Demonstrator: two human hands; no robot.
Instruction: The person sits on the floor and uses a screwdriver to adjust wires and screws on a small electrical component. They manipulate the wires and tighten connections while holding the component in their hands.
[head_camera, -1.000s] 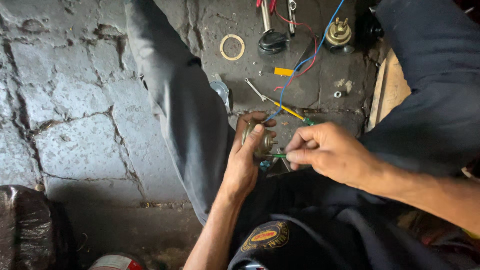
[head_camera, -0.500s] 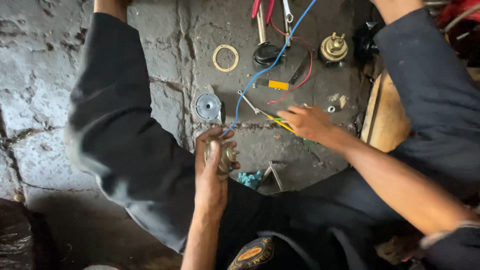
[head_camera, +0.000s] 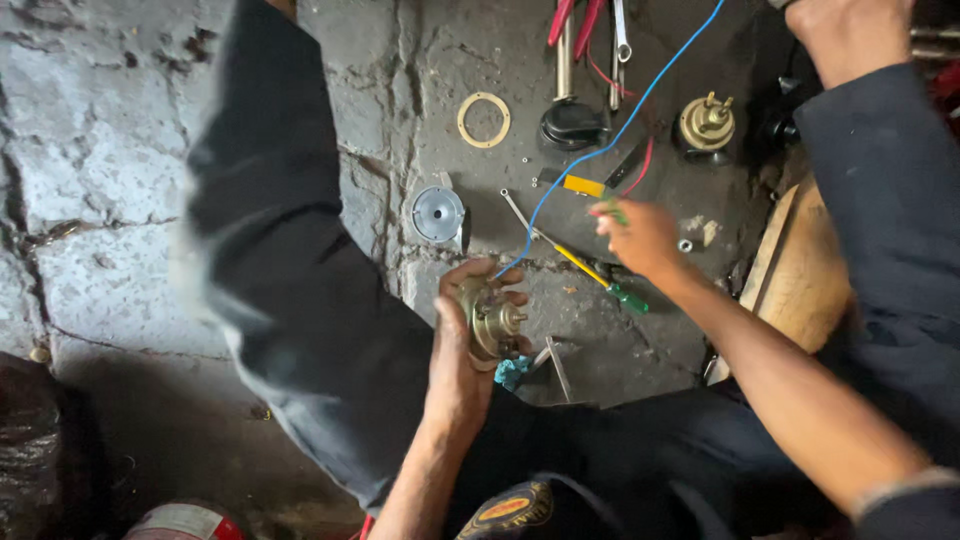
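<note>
My left hand (head_camera: 462, 350) grips a small brass-coloured round motor part (head_camera: 488, 320) with a short shaft, held above my lap. A blue wire (head_camera: 610, 145) runs from that part up across the floor. My right hand (head_camera: 635, 235) is stretched out over the floor with its fingers closed on a small green item, blurred. Just below that hand lies a screwdriver (head_camera: 590, 272) with a yellow and green handle. A small teal piece (head_camera: 512, 372) sits under the brass part.
On the stone floor lie a round grey metal cap (head_camera: 437, 214), a tan ring gasket (head_camera: 484, 120), a black round part (head_camera: 570, 125), a brass fitting (head_camera: 706, 122), red-handled pliers (head_camera: 572, 20) and a wooden board (head_camera: 800, 290). My dark-trousered legs flank the work area.
My hands have parted: the left lifted the brass part clear, while the right reached out to the floor near the screwdriver. The view shifted downward.
</note>
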